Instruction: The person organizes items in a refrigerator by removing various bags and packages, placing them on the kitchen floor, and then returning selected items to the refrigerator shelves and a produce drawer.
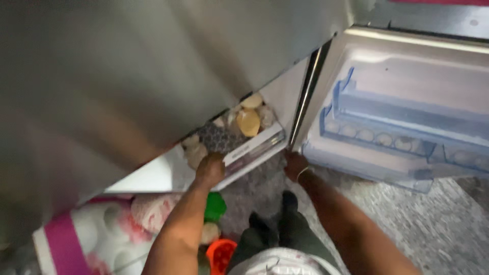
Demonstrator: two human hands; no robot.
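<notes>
I look down at an open fridge. My left hand [210, 169] rests on the front lip of the pulled-out clear crisper drawer [254, 148] at the bottom; it seems to grip the lip. The drawer holds several pale round vegetables or fruits [248, 121] in bags. My right hand [295, 165] is at the lower corner of the open fridge door [407, 97], fingers curled against its bottom edge. A thin band circles that wrist. The frame is blurred, so the exact grip of either hand is unclear.
The door's blue-tinted shelves [387, 109] include an egg rack with several eggs [367, 135]. A steel-grey fridge side [127, 76] fills the upper left. On the speckled grey floor [438, 224] lie a pink-and-white bag [86, 234], a green object [216, 204] and an orange one [222, 253].
</notes>
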